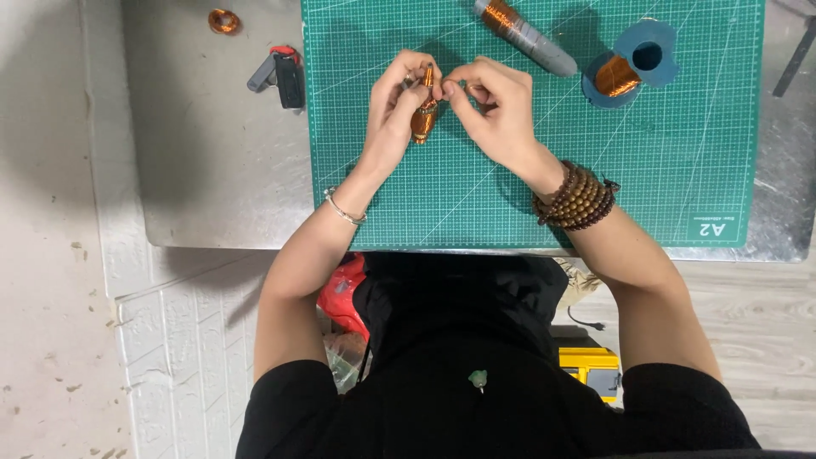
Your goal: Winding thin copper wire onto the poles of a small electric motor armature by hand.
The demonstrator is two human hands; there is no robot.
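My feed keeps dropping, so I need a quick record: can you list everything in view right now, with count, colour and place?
cutting mat: one, green with a white grid, on the table
table: one, grey metal, under the mat
copper-wound piece: one, copper-orange, held between both hands over the mat
wire spool: one, blue with copper wire, on the mat at upper right
grey cylinder: one, grey with a copper-wound end, at the mat's top edge
small coil: one, copper, on the table at upper left
hand tool: one, black, grey and red, on the table left of the mat
yellow box: one, on the floor below the table
left hand: one, thin bracelet at the wrist, gripping the piece
right hand: one, brown bead bracelets at the wrist, pinching at the piece's top
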